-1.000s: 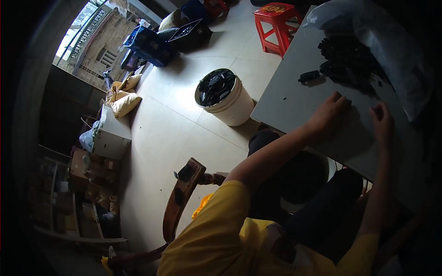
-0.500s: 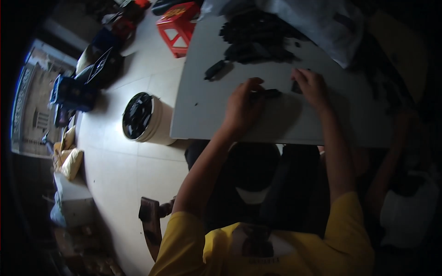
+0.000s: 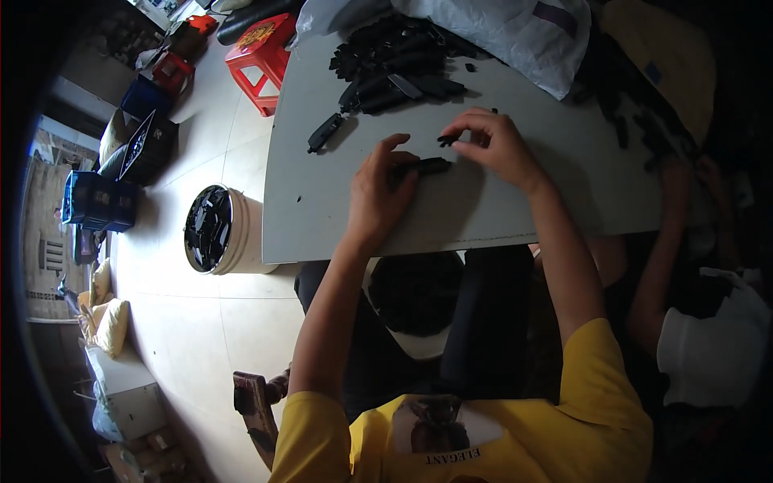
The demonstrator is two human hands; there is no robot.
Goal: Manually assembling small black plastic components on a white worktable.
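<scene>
My left hand point(image 3: 380, 193) rests on the grey table point(image 3: 322, 217) with its fingers closed over a long black plastic part point(image 3: 431, 167). My right hand point(image 3: 493, 145) is just right of it, pinching a small black piece point(image 3: 448, 140) at its fingertips. A pile of similar black plastic parts point(image 3: 394, 64) lies at the far side of the table. One loose black part point(image 3: 324, 132) lies apart to the left of the pile.
A white bucket point(image 3: 219, 230) full of black parts stands on the floor left of the table. A red stool point(image 3: 262, 50) and blue crates point(image 3: 97, 201) stand further left. A white plastic bag point(image 3: 515, 36) lies behind the pile. Another person's arm point(image 3: 668, 241) reaches in on the right.
The view has swung round and settled over the table. Both hands have drawn closer together on the black part near the table's middle.
</scene>
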